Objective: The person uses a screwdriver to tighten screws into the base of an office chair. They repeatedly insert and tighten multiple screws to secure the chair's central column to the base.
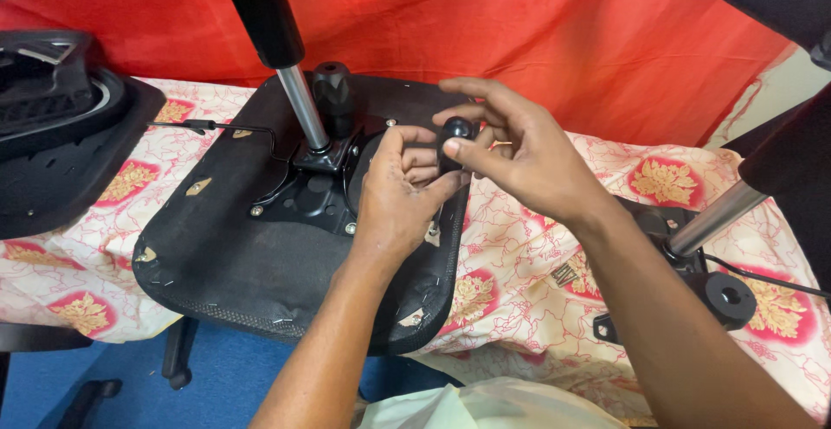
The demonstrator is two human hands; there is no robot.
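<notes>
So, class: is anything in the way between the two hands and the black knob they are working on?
Nothing visible. The right hand pinches the black knob directly, and the left hand touches its lower part, above the upturned seat. The gas cylinder stands off to the left.

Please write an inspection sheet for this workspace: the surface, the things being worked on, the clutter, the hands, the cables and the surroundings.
Surface: patterned cloth, white with red and gold flowers, covers the table.
Job's things: upturned chair seat with a metal plate and a gas cylinder; small black knob.
Clutter: second seat at left; black ring part and metal tube at right.
Hands: left hand closed beside the knob; right hand pinches the knob with its fingers.
Cables: thin black wire on the seat; another cable at right.
Surroundings: red curtain behind, blue floor below.
</notes>
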